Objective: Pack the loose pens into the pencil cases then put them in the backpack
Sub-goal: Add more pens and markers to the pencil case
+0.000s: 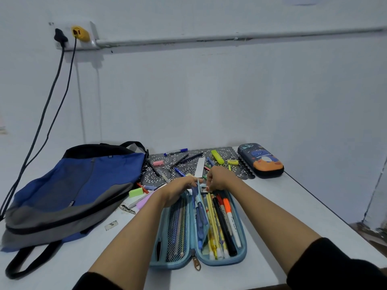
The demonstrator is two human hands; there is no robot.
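Forearms: black-sleeved, reaching forward over the open case.
Open case: light-blue zip pencil case [244,243] lies unzipped. Pens fill its right half, with more behind the left mesh.
Left hand [180,189]: grips the top of the blue middle flap [202,218].
Right hand [219,178]: fingers curled, pinching a small white-and-black item [204,189] at the case's far end.
Still to do: loose pens [180,160] scattered on the patterned mat [159,174] beyond; dinosaur-print hard case [260,161] zipped, far right; blue-and-grey backpack [79,185] lying left — neither case in it yet.

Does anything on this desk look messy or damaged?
Yes: loose pens lie scattered at all angles across the patterned mat. A torn scrap of paper lies beside the backpack, and the tabletop looks chipped there.
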